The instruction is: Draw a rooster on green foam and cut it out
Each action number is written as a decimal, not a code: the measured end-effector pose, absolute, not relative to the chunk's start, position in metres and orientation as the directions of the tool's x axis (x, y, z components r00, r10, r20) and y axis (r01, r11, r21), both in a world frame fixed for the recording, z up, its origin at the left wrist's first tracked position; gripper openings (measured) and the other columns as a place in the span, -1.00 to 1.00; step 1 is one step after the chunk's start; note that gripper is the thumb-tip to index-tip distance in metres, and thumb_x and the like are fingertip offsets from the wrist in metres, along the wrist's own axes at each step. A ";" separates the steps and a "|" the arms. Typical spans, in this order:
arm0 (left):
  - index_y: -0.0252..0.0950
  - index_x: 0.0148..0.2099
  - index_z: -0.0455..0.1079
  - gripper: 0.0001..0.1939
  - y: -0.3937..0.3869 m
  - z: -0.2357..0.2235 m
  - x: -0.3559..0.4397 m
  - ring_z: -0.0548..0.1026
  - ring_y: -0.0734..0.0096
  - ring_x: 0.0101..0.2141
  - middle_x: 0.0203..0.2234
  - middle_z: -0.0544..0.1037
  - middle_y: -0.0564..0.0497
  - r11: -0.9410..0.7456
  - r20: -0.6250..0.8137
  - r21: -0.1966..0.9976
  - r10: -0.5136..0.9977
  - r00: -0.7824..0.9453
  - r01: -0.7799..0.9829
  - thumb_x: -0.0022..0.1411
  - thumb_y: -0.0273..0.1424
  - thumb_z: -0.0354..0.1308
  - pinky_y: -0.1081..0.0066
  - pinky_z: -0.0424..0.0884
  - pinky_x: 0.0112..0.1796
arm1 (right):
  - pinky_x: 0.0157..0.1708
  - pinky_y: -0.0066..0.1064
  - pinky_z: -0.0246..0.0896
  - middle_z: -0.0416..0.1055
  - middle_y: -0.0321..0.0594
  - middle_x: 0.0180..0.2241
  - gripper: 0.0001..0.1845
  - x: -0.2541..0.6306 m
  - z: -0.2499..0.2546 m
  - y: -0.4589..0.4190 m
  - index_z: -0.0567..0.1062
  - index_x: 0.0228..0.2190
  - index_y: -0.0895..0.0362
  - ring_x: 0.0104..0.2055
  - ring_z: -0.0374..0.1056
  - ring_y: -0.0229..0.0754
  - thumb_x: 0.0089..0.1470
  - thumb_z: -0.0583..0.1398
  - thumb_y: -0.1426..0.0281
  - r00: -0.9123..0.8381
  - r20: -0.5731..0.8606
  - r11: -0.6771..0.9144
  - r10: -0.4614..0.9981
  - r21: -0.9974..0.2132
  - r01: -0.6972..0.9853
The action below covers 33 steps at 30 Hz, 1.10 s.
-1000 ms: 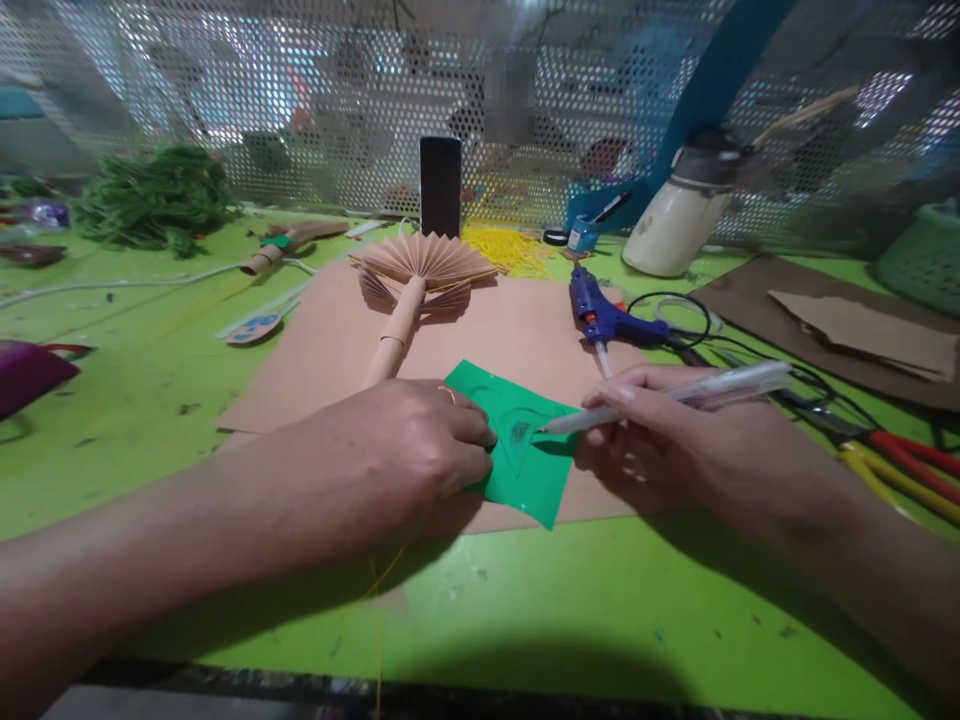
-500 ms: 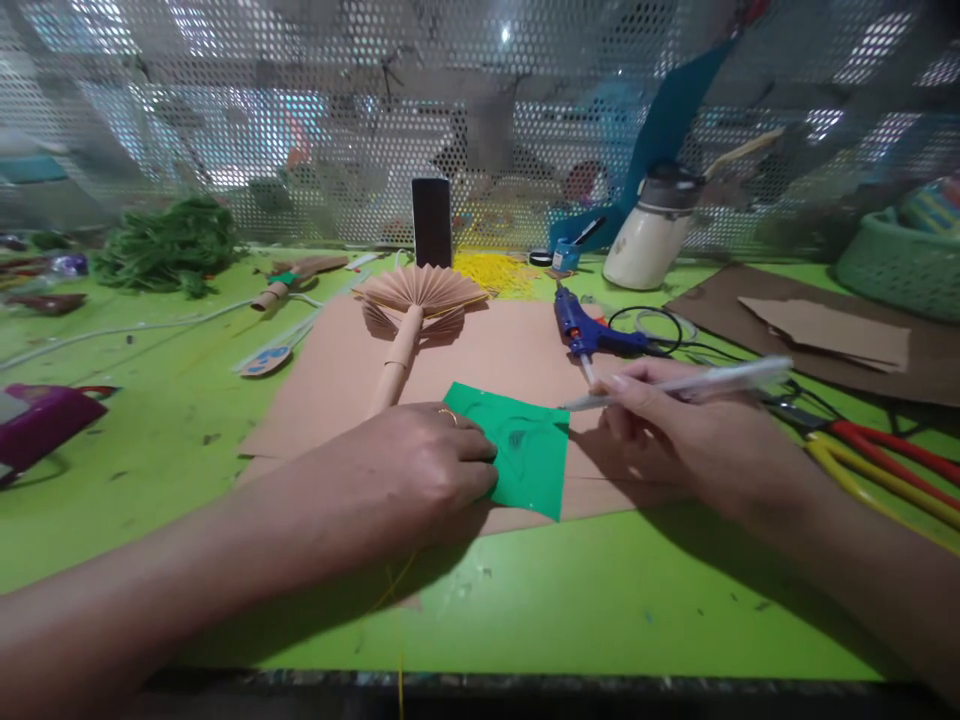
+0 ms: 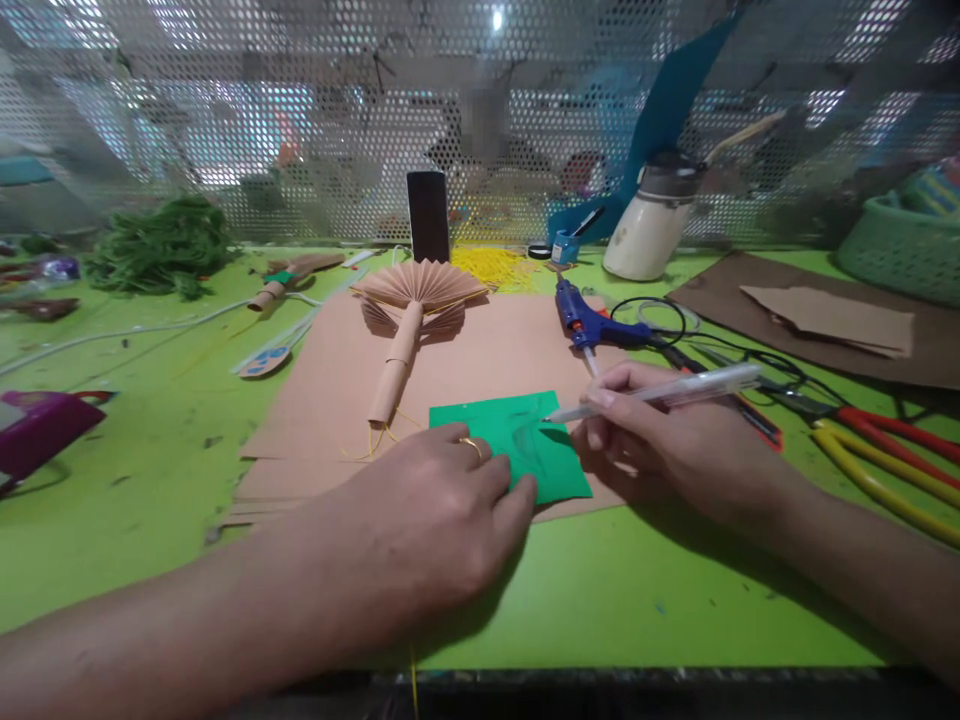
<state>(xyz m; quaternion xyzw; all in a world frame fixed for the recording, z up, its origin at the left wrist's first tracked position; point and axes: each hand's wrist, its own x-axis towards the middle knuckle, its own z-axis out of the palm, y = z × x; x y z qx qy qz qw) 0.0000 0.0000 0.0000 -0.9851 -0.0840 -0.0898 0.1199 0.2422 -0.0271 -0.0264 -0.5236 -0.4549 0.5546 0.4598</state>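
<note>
A small green sheet of paper (image 3: 559, 460) with dark pen lines drawn on it lies on brown paper sheets (image 3: 495, 345). My left hand (image 3: 457, 505) rests over its near left side, the fingers bent a little and pressing it down; the thumb is hidden. In my right hand (image 3: 645, 425) a pen with a clear barrel (image 3: 697, 388) is pinched, its tip at the upper part of the green paper. Just beyond my left hand is a pleated brown paper fan shape on a rolled paper tube (image 3: 405, 345), with thin yellow strands at the tube's near end.
A blue glue gun (image 3: 589, 318) lies just beyond my right hand. Scissors with red and yellow handles (image 3: 874, 450) are at the right. A phone (image 3: 428, 216) stands at the back beside yellow shreds (image 3: 495, 265). A white jug (image 3: 649, 230) and a green basket (image 3: 892, 250) stand back right.
The green paper has turned counterclockwise, and my left hand has shifted right and nearer on it. The pen tip has moved from the paper's right edge to its upper part.
</note>
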 end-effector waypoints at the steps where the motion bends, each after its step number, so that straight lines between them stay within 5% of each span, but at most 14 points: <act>1: -0.42 -0.07 0.54 -0.74 -0.003 -0.001 0.002 0.52 0.15 -0.46 -0.36 0.63 -0.16 -0.951 0.187 -0.261 0.119 0.975 0.166 0.40 -0.53 0.00 0.14 0.49 -0.43 | -0.54 -0.52 0.20 0.50 -0.34 -0.51 -0.69 0.242 -0.027 -0.028 0.46 -0.40 0.07 -0.51 0.36 -0.31 0.17 0.36 0.13 -0.031 -0.148 -0.149 0.988 -0.989 -0.008; 10: -0.50 0.09 0.47 -0.61 -0.025 -0.008 0.013 0.58 0.09 -0.41 -0.35 0.65 -0.14 -0.950 0.283 -0.224 0.152 0.947 0.219 0.41 -0.57 -0.13 0.10 0.54 -0.42 | -0.62 -0.54 0.07 0.49 -0.36 -0.54 -0.72 0.238 -0.028 -0.028 0.50 -0.40 0.12 -0.58 0.25 -0.39 0.29 0.26 0.21 -0.035 -0.038 -0.033 0.999 -0.988 0.149; 12: -0.43 0.06 0.49 -0.66 -0.026 -0.004 0.011 0.58 0.13 -0.39 -0.35 0.65 -0.11 -0.969 0.257 -0.104 0.193 0.947 0.226 0.44 -0.51 -0.07 0.15 0.52 -0.41 | -0.60 -0.53 0.07 0.48 -0.36 -0.54 -0.71 0.237 -0.027 -0.025 0.50 -0.41 0.12 -0.56 0.26 -0.38 0.29 0.26 0.20 -0.030 -0.040 -0.035 0.999 -0.988 0.150; 15: -0.36 -0.05 0.51 -0.58 -0.013 0.004 0.003 0.57 0.28 -0.39 -0.34 0.65 -0.09 -0.952 0.352 0.213 0.285 0.892 0.220 0.50 -0.13 -0.01 0.31 0.47 -0.41 | -0.58 -0.52 0.07 0.48 -0.36 -0.53 -0.71 0.237 -0.029 -0.022 0.50 -0.40 0.12 -0.55 0.26 -0.37 0.27 0.28 0.19 -0.045 -0.063 -0.058 0.997 -0.993 0.104; 17: -0.28 -0.13 0.52 -0.62 0.003 0.008 -0.002 0.55 0.37 -0.40 -0.33 0.64 -0.05 -0.914 0.407 0.313 0.375 0.833 0.259 0.51 -0.14 -0.01 0.38 0.42 -0.40 | -0.51 -0.51 0.15 0.50 -0.34 -0.51 -0.73 0.238 -0.030 -0.021 0.50 -0.39 0.11 -0.49 0.32 -0.34 0.25 0.30 0.19 -0.059 -0.068 -0.064 0.996 -0.996 0.061; 20: -0.30 -0.20 0.56 -0.75 0.025 0.008 -0.004 0.54 0.30 -0.30 -0.34 0.59 -0.05 -0.863 0.301 0.256 0.500 0.812 0.436 0.45 -0.31 0.10 0.32 0.42 -0.26 | -0.50 -0.49 0.16 0.51 -0.34 -0.49 -0.73 0.240 -0.030 -0.022 0.50 -0.36 0.10 -0.49 0.32 -0.32 0.24 0.31 0.17 -0.070 -0.075 -0.071 0.995 -0.996 0.052; 25: -0.31 -0.11 0.55 -0.76 0.029 0.000 0.000 0.51 0.20 -0.23 -0.19 0.54 -0.13 -0.855 0.129 0.206 0.506 0.853 0.476 0.41 -0.46 0.04 0.20 0.45 -0.20 | -0.61 -0.53 0.04 0.49 -0.39 -0.51 -0.73 0.240 -0.027 -0.023 0.50 -0.36 0.09 -0.58 0.22 -0.38 0.26 0.29 0.16 -0.088 -0.064 -0.055 0.994 -0.993 0.108; 33: -0.35 -0.09 0.51 -0.78 0.020 0.003 0.003 0.47 0.02 -0.12 -0.18 0.52 -0.15 -0.821 0.041 0.114 0.566 0.823 0.559 0.37 -0.32 0.13 -0.02 0.47 -0.08 | -0.63 -0.56 0.13 0.45 -0.37 -0.57 -0.68 0.240 -0.024 -0.033 0.50 -0.42 0.08 -0.59 0.27 -0.35 0.28 0.25 0.15 0.047 -0.069 -0.077 0.997 -0.975 0.208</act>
